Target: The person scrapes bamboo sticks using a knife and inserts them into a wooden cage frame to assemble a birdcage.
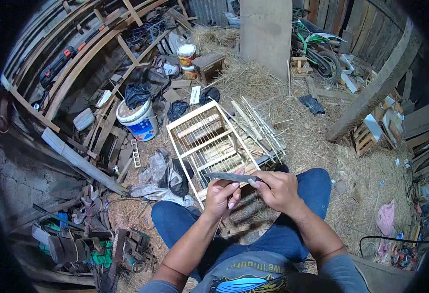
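Observation:
My right hand (277, 191) is closed around the dark handle of a knife (226, 176). The grey blade points left and passes over the fingertips of my left hand (219, 199). That hand is closed in a pinch just below the blade; whatever it holds, if anything, is too small or hidden to make out. In front of my knees stands a pale wooden cage (205, 141) with thin bars, its near end partly behind my hands. A pile of thin wooden strips (256, 128) lies against the cage's right side.
A white bucket (139, 122) with a black bag on top stands left of the cage. Crumpled plastic sheeting (158, 176) lies near my left knee. A wooden post (371, 88) leans at the right. Behind are a motorbike (317, 51) and a wooden stool (208, 63). Straw covers the floor.

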`<act>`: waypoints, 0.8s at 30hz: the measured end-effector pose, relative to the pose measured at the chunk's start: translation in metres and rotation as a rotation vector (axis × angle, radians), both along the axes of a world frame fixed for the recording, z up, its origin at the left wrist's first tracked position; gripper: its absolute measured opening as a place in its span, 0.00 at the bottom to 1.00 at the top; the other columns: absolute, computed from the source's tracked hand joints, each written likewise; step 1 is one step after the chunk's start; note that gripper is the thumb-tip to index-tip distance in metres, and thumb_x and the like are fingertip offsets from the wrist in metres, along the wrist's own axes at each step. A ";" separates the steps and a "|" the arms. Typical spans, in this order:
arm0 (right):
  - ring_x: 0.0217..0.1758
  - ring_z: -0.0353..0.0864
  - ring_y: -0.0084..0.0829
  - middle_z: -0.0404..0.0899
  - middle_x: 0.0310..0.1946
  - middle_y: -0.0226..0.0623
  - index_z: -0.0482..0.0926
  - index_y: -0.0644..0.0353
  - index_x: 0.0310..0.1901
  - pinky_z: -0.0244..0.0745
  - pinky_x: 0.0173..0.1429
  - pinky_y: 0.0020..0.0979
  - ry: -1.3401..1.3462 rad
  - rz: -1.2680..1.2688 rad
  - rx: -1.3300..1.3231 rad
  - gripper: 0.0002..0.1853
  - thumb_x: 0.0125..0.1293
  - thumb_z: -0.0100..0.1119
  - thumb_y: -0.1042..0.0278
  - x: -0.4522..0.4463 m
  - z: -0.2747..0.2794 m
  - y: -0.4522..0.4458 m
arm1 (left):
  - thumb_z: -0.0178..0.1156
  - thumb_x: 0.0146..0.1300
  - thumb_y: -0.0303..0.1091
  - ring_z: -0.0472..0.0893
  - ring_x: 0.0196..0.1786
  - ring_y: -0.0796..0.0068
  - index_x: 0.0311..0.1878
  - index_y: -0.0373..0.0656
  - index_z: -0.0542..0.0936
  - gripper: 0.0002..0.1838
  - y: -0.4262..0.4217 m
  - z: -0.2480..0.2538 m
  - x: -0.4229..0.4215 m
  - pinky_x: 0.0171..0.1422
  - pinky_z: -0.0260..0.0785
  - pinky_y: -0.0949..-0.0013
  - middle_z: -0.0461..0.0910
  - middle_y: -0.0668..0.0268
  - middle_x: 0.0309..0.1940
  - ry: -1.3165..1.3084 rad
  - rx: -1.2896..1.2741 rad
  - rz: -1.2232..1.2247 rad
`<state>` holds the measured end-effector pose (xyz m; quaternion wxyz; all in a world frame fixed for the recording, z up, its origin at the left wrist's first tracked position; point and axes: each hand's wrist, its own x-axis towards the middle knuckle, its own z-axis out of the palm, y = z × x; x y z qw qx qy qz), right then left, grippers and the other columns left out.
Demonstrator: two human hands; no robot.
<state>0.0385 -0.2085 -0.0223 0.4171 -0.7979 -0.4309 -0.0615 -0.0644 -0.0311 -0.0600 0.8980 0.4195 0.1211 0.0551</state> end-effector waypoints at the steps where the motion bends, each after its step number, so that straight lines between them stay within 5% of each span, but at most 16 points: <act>1: 0.28 0.86 0.39 0.85 0.27 0.36 0.86 0.51 0.43 0.76 0.29 0.37 -0.008 -0.005 -0.012 0.08 0.67 0.66 0.60 0.000 0.001 0.000 | 0.58 0.73 0.25 0.66 0.14 0.85 0.68 0.31 0.75 0.22 -0.001 -0.001 0.000 0.19 0.58 0.79 0.78 0.66 0.23 -0.001 0.000 -0.002; 12: 0.28 0.86 0.39 0.86 0.27 0.36 0.87 0.52 0.42 0.77 0.30 0.37 -0.039 -0.081 0.011 0.08 0.67 0.66 0.60 0.008 0.001 -0.002 | 0.58 0.74 0.29 0.65 0.14 0.84 0.54 0.26 0.81 0.14 0.001 0.000 0.002 0.21 0.55 0.77 0.76 0.67 0.20 0.063 0.059 0.040; 20: 0.22 0.85 0.37 0.85 0.24 0.33 0.88 0.51 0.42 0.74 0.25 0.36 -0.069 -0.253 0.004 0.10 0.69 0.64 0.56 0.034 -0.014 -0.014 | 0.57 0.75 0.28 0.65 0.12 0.83 0.61 0.33 0.80 0.16 0.001 0.002 -0.002 0.17 0.56 0.77 0.76 0.69 0.19 0.083 -0.124 -0.042; 24: 0.25 0.86 0.37 0.86 0.27 0.34 0.88 0.51 0.43 0.77 0.28 0.38 0.004 -0.062 0.010 0.09 0.68 0.65 0.58 0.006 -0.012 -0.006 | 0.56 0.75 0.27 0.66 0.13 0.83 0.67 0.34 0.75 0.20 -0.001 -0.002 0.003 0.16 0.57 0.78 0.75 0.69 0.19 0.076 -0.127 -0.061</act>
